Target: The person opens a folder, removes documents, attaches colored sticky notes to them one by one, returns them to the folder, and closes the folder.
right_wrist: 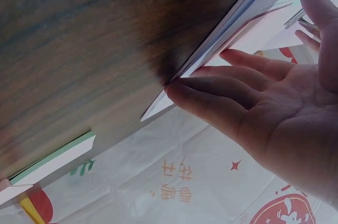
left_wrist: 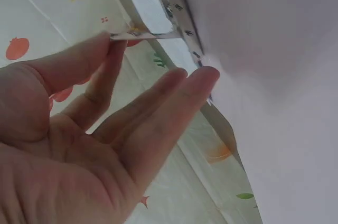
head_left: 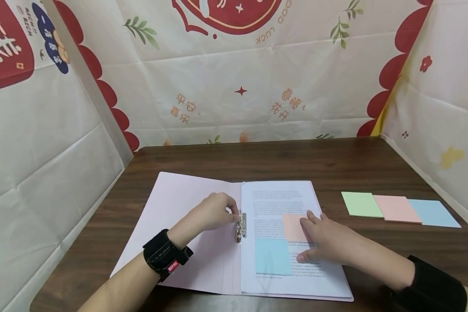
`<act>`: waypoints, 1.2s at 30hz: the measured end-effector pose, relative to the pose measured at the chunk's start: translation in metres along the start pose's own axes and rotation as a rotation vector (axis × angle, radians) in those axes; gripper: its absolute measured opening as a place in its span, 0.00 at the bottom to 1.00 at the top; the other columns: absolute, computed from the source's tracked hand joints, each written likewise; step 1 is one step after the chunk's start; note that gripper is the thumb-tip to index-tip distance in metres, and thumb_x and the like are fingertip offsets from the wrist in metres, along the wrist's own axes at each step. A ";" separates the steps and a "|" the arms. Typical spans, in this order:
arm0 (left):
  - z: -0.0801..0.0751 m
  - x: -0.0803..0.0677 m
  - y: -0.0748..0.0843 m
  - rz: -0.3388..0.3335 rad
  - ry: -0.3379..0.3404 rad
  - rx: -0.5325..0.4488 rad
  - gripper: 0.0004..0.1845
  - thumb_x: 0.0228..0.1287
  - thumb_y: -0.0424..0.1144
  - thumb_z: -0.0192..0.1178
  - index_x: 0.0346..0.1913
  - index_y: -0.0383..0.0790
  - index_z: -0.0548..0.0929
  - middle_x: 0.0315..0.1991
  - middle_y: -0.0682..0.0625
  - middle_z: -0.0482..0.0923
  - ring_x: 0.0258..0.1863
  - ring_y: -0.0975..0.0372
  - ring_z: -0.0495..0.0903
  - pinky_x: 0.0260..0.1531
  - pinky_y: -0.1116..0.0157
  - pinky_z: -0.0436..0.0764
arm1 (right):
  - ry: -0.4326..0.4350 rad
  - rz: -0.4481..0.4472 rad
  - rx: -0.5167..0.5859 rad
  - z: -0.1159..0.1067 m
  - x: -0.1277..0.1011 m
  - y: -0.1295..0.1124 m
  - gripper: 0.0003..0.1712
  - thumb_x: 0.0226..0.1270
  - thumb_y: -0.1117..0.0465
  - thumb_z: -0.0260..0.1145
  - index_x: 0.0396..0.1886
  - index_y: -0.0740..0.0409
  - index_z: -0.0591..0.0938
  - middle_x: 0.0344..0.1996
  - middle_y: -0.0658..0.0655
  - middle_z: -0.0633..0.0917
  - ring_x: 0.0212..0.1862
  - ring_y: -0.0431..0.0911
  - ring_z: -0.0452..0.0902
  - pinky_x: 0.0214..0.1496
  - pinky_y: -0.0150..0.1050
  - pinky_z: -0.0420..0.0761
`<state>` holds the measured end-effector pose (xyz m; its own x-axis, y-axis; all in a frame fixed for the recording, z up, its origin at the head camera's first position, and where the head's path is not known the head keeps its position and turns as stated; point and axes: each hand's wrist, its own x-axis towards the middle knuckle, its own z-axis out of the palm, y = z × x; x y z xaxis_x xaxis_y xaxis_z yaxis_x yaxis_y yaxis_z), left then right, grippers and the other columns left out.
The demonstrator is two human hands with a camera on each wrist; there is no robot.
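Note:
An open pale pink folder [head_left: 196, 190] lies on the table with printed sheets [head_left: 281, 195] on its right side. At the spine is a metal lever clip [head_left: 239, 227]. My left hand [head_left: 218, 210] pinches the end of the clip's lever [left_wrist: 142, 35] between thumb and forefinger, and the lever stands up from the spine. My right hand [head_left: 327, 240] rests on the sheets, fingers spread and fairly straight, partly covering a pink sticky note [head_left: 294, 227]. Below and left of it, a blue sticky note [head_left: 273, 256] sits on the top sheet.
Green [head_left: 362, 204], pink [head_left: 397, 209] and blue [head_left: 434, 212] sticky note pads lie in a row on the wooden table [head_left: 257, 160], right of the folder. Printed white cloth [head_left: 218, 78] hangs behind the table and along both sides.

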<state>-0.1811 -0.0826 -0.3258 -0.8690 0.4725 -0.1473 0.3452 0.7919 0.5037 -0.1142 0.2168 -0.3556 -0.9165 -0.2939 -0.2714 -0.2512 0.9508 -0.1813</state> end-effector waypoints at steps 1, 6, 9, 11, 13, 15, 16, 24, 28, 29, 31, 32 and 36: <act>0.000 0.001 -0.002 0.000 -0.017 -0.001 0.07 0.65 0.38 0.73 0.29 0.47 0.88 0.39 0.51 0.88 0.32 0.60 0.75 0.30 0.65 0.73 | 0.000 -0.002 0.000 0.000 0.000 0.000 0.63 0.48 0.29 0.80 0.72 0.69 0.75 0.74 0.82 0.69 0.71 0.86 0.65 0.64 0.78 0.74; 0.001 0.010 -0.008 -0.039 -0.082 0.048 0.20 0.58 0.44 0.81 0.50 0.43 0.88 0.56 0.44 0.88 0.52 0.53 0.83 0.50 0.53 0.83 | 0.009 -0.008 -0.010 0.001 0.000 -0.001 0.62 0.49 0.30 0.81 0.71 0.70 0.76 0.73 0.82 0.70 0.70 0.86 0.66 0.64 0.78 0.74; 0.002 0.016 -0.009 -0.085 -0.120 0.099 0.41 0.54 0.49 0.83 0.70 0.42 0.79 0.69 0.41 0.82 0.69 0.48 0.80 0.67 0.45 0.79 | 0.015 -0.009 -0.011 0.001 0.000 -0.001 0.61 0.49 0.30 0.81 0.71 0.70 0.76 0.73 0.83 0.70 0.70 0.86 0.67 0.64 0.77 0.75; 0.003 0.019 -0.009 -0.108 -0.153 0.116 0.48 0.53 0.51 0.83 0.76 0.41 0.73 0.73 0.41 0.78 0.74 0.48 0.76 0.72 0.44 0.76 | 0.016 -0.009 -0.010 0.001 0.000 -0.001 0.61 0.48 0.30 0.81 0.71 0.70 0.76 0.73 0.83 0.70 0.70 0.86 0.67 0.63 0.77 0.75; 0.004 0.021 -0.009 -0.111 -0.187 0.121 0.50 0.53 0.50 0.83 0.78 0.41 0.72 0.75 0.41 0.76 0.75 0.48 0.75 0.73 0.45 0.75 | 0.016 -0.009 -0.007 0.001 0.000 -0.001 0.62 0.48 0.30 0.81 0.71 0.70 0.76 0.73 0.83 0.70 0.70 0.86 0.66 0.63 0.77 0.75; 0.006 0.022 -0.007 -0.105 -0.213 0.141 0.48 0.53 0.49 0.83 0.76 0.40 0.73 0.73 0.41 0.78 0.73 0.49 0.76 0.72 0.45 0.76 | 0.015 -0.011 -0.004 0.002 0.000 -0.001 0.62 0.48 0.30 0.81 0.71 0.70 0.76 0.73 0.83 0.70 0.70 0.86 0.66 0.63 0.77 0.75; 0.007 0.022 -0.005 -0.101 -0.218 0.160 0.47 0.53 0.49 0.84 0.75 0.40 0.75 0.70 0.42 0.80 0.71 0.49 0.78 0.71 0.45 0.77 | 0.015 -0.011 -0.005 0.002 0.000 -0.001 0.62 0.48 0.30 0.81 0.71 0.70 0.76 0.73 0.83 0.70 0.70 0.86 0.66 0.63 0.77 0.75; 0.014 0.022 0.007 -0.097 -0.198 0.287 0.37 0.52 0.50 0.85 0.63 0.41 0.83 0.56 0.47 0.86 0.64 0.51 0.80 0.69 0.47 0.78 | 0.018 -0.018 -0.008 0.003 0.000 0.000 0.61 0.48 0.30 0.81 0.70 0.70 0.76 0.72 0.83 0.71 0.69 0.86 0.67 0.63 0.77 0.75; 0.021 0.022 0.007 -0.113 -0.171 0.307 0.36 0.50 0.51 0.85 0.59 0.40 0.84 0.53 0.45 0.85 0.64 0.50 0.79 0.71 0.46 0.76 | 0.013 -0.013 -0.007 0.003 0.001 0.001 0.62 0.48 0.30 0.81 0.70 0.70 0.76 0.72 0.83 0.71 0.69 0.86 0.66 0.63 0.77 0.75; 0.023 0.022 0.007 -0.112 -0.165 0.312 0.36 0.50 0.51 0.86 0.59 0.39 0.84 0.52 0.45 0.85 0.64 0.49 0.79 0.72 0.45 0.75 | 0.014 -0.014 -0.007 0.003 0.001 0.001 0.62 0.48 0.30 0.81 0.70 0.70 0.76 0.72 0.83 0.70 0.69 0.86 0.66 0.63 0.77 0.75; 0.025 0.021 0.006 -0.105 -0.158 0.316 0.38 0.50 0.51 0.86 0.61 0.38 0.83 0.53 0.43 0.85 0.67 0.47 0.78 0.76 0.44 0.72 | 0.015 -0.014 -0.007 0.003 0.001 0.001 0.62 0.48 0.30 0.81 0.71 0.70 0.76 0.72 0.83 0.70 0.69 0.87 0.66 0.62 0.78 0.75; 0.026 0.020 0.006 -0.100 -0.155 0.312 0.39 0.50 0.51 0.86 0.63 0.37 0.83 0.55 0.42 0.85 0.69 0.46 0.77 0.77 0.43 0.70 | 0.017 -0.015 -0.007 0.003 0.001 0.001 0.62 0.48 0.30 0.81 0.70 0.70 0.76 0.72 0.83 0.70 0.69 0.87 0.66 0.62 0.78 0.75; 0.024 0.018 0.002 -0.088 -0.157 0.280 0.44 0.51 0.51 0.85 0.70 0.38 0.80 0.64 0.38 0.82 0.70 0.44 0.77 0.73 0.43 0.74 | 0.020 -0.018 -0.004 0.004 0.001 0.002 0.62 0.47 0.30 0.81 0.70 0.70 0.76 0.72 0.84 0.70 0.69 0.87 0.66 0.63 0.78 0.75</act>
<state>-0.1874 -0.0630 -0.3475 -0.8420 0.4344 -0.3199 0.3746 0.8975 0.2327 -0.1139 0.2180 -0.3603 -0.9180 -0.3089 -0.2488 -0.2688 0.9458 -0.1823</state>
